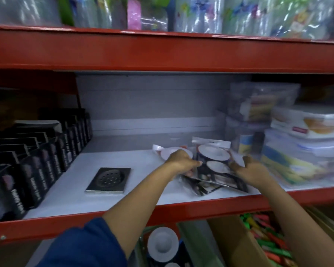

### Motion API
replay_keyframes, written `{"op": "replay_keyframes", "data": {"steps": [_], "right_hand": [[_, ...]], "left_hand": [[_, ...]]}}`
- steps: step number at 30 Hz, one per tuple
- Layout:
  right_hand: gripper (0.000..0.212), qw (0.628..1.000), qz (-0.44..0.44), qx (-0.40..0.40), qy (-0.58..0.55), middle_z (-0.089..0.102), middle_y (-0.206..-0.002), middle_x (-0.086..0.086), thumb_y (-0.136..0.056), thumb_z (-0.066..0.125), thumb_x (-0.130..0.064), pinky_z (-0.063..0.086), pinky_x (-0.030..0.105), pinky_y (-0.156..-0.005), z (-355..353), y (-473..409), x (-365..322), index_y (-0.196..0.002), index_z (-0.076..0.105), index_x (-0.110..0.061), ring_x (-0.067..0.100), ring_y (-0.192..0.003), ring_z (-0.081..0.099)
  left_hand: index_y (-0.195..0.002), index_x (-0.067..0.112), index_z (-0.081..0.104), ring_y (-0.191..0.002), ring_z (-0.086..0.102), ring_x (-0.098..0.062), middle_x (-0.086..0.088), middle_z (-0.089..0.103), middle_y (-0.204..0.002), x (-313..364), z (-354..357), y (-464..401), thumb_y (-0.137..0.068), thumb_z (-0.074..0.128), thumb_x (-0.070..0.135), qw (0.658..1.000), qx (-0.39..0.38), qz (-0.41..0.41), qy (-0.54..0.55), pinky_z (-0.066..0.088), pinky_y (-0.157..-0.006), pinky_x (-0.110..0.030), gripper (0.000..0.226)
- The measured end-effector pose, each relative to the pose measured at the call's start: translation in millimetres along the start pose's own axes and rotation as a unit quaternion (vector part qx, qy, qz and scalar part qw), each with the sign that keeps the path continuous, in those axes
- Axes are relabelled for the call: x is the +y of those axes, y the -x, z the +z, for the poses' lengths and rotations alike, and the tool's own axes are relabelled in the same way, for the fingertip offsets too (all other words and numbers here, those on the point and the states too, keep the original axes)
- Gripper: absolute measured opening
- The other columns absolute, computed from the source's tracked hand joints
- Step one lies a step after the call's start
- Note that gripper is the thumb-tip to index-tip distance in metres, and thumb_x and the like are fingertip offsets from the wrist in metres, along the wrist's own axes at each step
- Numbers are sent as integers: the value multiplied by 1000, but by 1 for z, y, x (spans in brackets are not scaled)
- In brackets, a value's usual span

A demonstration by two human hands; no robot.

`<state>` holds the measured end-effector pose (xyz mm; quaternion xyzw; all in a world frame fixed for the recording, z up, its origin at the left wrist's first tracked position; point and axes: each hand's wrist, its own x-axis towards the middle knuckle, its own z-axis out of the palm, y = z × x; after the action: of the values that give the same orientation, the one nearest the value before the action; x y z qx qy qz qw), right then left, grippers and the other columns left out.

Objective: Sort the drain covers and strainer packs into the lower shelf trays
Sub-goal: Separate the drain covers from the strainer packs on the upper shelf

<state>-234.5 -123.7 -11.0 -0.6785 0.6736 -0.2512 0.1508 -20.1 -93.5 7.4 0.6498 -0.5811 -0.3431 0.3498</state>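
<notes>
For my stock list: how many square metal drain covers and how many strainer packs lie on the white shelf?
Square metal drain covers: 1
Strainer packs: at least 3, overlapping in a pile
Total: at least 4

Red metal shelving point(162, 54) filled view, beams running left to right. Middle shelf board point(69, 189) white, grey panel wall point(152, 105) behind it. Row of black boxes point(37, 162) stood along left side. Clear plastic containers point(305, 147) stacked at right. Top shelf carried blurred plastic-wrapped goods point(201, 14). Below, cardboard box point(237, 245) held coloured items, too blurred to tell. Light dim, even.
</notes>
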Motion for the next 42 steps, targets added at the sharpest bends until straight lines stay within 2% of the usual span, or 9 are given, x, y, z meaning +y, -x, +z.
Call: {"op": "replay_keyframes", "data": {"steps": [4,9,12,17,22,28,32,36,42], "right_hand": [[46,998,19,-48,-46,59,-114,29,-92,53,-45,39,37,-78,-8,3,6,-97,55,1,33,-97,55],[53,958,33,-19,-286,49,-129,39,-89,64,-13,36,52,-106,-11,1,1,-124,43,20,48,-119,50],[46,943,5,-71,-325,60,-125,22,-89,62,-4,52,26,-83,-11,-12,-14,-129,48,13,31,-106,59],[44,947,-25,-130,-293,64,-118,14,-82,72,-13,46,26,-86,6,-40,-31,-123,60,1,24,-103,62],[47,957,-9,-136,-258,65,-118,14,-79,74,-21,51,37,-91,15,-49,-27,-121,59,-6,30,-106,63],[56,943,-9,-179,-279,60,-129,9,-81,73,-22,49,26,-79,7,-33,-33,-130,51,-6,21,-108,58],[47,920,-7,-201,-336,67,-121,10,-85,68,-11,47,23,-70,4,-7,-36,-129,53,-6,17,-97,62],[40,911,-8,-212,-354,69,-106,6,-85,65,0,48,27,-71,11,21,-40,-122,55,-9,15,-84,64],[29,949,-43,-161,-269,70,-114,8,-86,64,-13,54,36,-86,19,41,-48,-115,61,-13,22,-97,67]], "left_hand": [[-81,-3,63,-53,66,-20,-12,68,-67,10,13,-18,-69,82,22,1000,-9,-5,2,58,-65,-31,33],[-98,-7,67,-84,72,-32,-21,73,-97,11,18,-3,-62,85,11,990,53,17,130,60,-77,-42,44],[-93,6,69,-76,71,-22,-8,73,-86,10,21,26,-65,85,20,970,148,56,182,59,-73,-33,35],[-76,20,71,-66,63,-8,10,66,-68,1,19,56,-75,70,50,956,273,89,-54,50,-61,-20,29],[-94,21,67,-93,60,-19,-1,54,-112,-15,21,45,-81,65,48,966,210,40,-144,50,-78,-27,30],[-89,12,62,-92,56,-17,1,60,-100,-14,12,42,-84,68,15,975,202,-15,88,49,-85,-28,8],[-113,6,56,-104,55,-20,-8,59,-117,-14,-11,45,-86,61,-3,962,179,-19,204,51,-84,-28,29],[-138,16,37,-110,56,-24,-12,56,-124,-26,-24,55,-85,59,-7,972,116,-47,200,50,-78,-28,61],[-138,6,41,-113,52,-18,-13,51,-139,-30,-21,76,-90,57,3,985,111,-32,127,47,-85,-26,51]]}}
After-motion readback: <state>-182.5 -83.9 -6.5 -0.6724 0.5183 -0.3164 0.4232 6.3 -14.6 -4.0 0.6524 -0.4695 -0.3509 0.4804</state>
